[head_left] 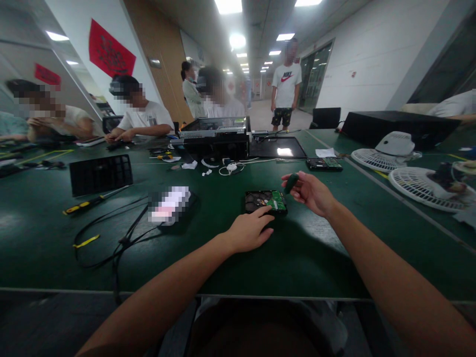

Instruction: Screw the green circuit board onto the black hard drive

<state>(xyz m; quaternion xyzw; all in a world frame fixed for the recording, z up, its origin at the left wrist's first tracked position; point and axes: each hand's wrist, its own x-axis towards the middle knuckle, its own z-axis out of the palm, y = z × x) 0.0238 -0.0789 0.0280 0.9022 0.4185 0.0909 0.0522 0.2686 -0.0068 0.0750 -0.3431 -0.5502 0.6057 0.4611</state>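
A hard drive (256,199) lies flat on the green table with its green circuit board facing up. My left hand (250,230) rests on the table at the drive's near edge, fingers stretched out, the fingertips touching it. Just to the right of the drive, my right hand (310,194) is raised and closed around a dark green rounded handle (292,183). Any shaft or tip on this handle cannot be made out.
A phone (169,206), black cables (124,240) and a yellow-black screwdriver (87,202) lie left. Behind stands an opened metal case (215,136); another drive (324,164) and white fan parts (420,188) are right. Several people sit or stand beyond.
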